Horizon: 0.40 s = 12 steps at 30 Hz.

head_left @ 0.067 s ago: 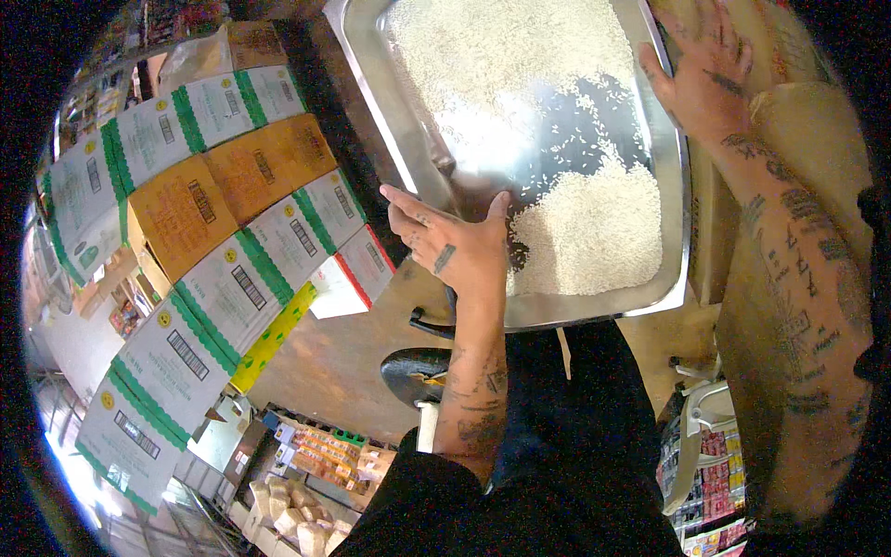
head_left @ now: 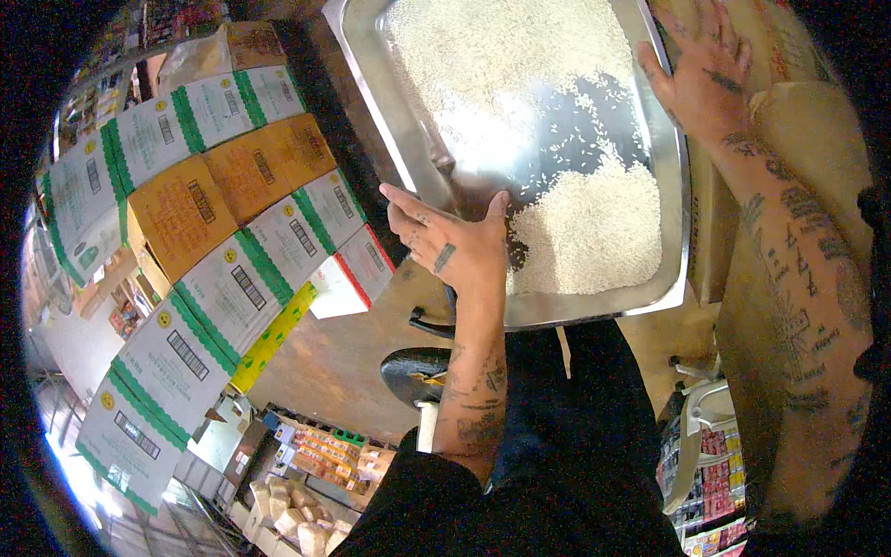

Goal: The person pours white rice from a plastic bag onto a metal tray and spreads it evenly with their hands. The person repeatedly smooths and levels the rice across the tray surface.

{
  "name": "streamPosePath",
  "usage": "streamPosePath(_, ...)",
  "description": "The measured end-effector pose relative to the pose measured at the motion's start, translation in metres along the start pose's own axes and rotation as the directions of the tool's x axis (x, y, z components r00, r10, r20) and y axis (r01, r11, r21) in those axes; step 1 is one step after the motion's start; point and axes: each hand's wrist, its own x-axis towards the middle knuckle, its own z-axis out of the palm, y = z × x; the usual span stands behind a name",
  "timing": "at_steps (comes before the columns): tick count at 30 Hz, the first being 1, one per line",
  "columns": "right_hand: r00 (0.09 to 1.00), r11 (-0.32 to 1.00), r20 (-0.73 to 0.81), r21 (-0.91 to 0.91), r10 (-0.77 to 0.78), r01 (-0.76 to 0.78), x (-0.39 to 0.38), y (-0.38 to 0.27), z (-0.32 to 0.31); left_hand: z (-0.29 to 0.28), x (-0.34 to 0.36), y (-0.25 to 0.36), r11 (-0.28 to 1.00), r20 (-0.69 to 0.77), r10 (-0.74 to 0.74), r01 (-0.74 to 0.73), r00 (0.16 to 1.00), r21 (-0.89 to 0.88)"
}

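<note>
A wide stainless steel tray (head_left: pixel 676 232) lies before me with white rice in it. One heap of rice (head_left: pixel 594 227) sits at the near right, and a larger spread of rice (head_left: pixel 510 46) covers the far part. Loose grains dot the bare shiny metal between them. My left hand (head_left: pixel 450 243) rests at the near left edge of the tray, fingers stretched out and thumb apart. At the far right rim is my right hand (head_left: pixel 710 79), its fingers spread and its thumb by the edge. Neither hand holds anything; whether the fingertips press on the rim I cannot tell.
Stacked white-and-green cartons (head_left: pixel 223 288) and brown cartons (head_left: pixel 190 213) stand on the left. Brown cardboard or sacking (head_left: pixel 807 139) lies right of the tray. Below the left forearm is a round black object (head_left: pixel 408 376). A pale chair (head_left: pixel 691 436) stands at the lower right.
</note>
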Motion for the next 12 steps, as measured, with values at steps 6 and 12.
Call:
streamPosePath(6, 1.000, 1.000, -0.027, -0.012, -0.013, 0.013, 0.001, 0.000, 0.002, 0.002, 0.002, -0.012, 0.990, 0.003, 0.071, -0.070, 0.998, -0.123)
streamPosePath(12, 0.998, 0.999, 0.059, -0.037, 0.014, -0.012, 0.003, 0.002, -0.005, 0.010, 0.011, -0.029, 0.966, 0.042, 0.197, -0.186, 0.980, -0.179)
